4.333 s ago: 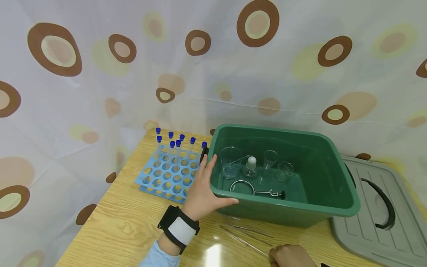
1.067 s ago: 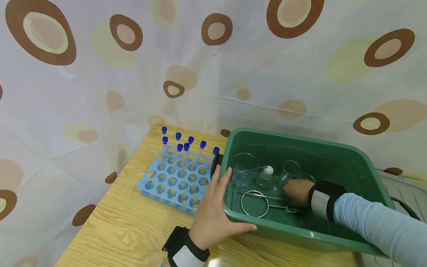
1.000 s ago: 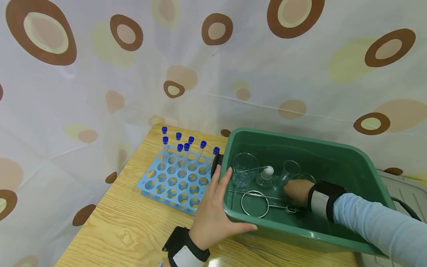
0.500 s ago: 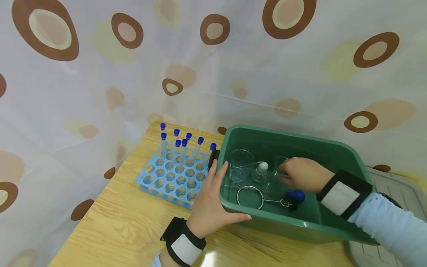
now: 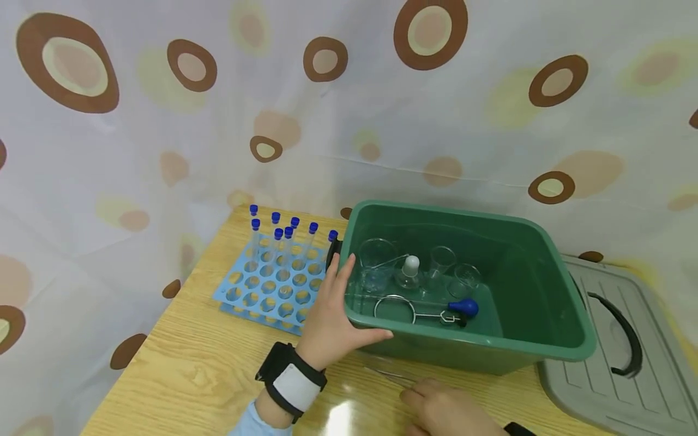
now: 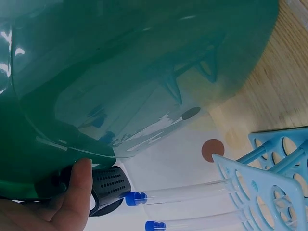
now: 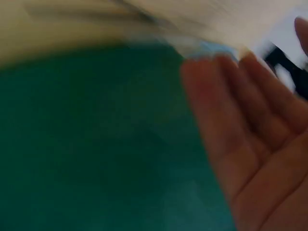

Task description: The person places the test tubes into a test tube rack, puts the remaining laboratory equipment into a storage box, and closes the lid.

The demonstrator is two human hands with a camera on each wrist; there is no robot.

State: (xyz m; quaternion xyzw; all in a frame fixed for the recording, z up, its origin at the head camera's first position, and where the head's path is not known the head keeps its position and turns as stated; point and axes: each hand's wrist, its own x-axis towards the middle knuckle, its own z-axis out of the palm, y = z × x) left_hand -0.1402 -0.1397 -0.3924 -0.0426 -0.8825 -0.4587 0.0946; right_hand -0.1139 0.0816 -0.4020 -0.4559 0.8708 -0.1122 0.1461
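Observation:
My left hand (image 5: 328, 321) lies at the near left corner of a green bin (image 5: 537, 345). Its straight fingers run along the left side and the thumb lies along the front rim. My right hand (image 5: 444, 407) is low over the table in front of the bin, its fingers straight and blurred in the right wrist view. Close to its fingertips lie thin metal-looking rods (image 5: 388, 374), partly covered by the hand; contact with them cannot be made out. Inside the bin, a dropper with a blue bulb (image 5: 465, 307) lies beside a ring clamp (image 5: 395, 310).
Also in the bin are a large beaker (image 5: 376, 257), a small white-capped bottle (image 5: 410, 272) and smaller glassware (image 5: 466, 278). A blue rack (image 5: 231, 295) with several blue-capped tubes (image 5: 255, 236) stands left. At right lies a grey lid (image 5: 589, 381) with a black handle.
My right hand has left the bin and moved down to the table in front. The blue-bulbed dropper, unseen in the bin in the oldest frame, now lies there. My left hand stays at the corner.

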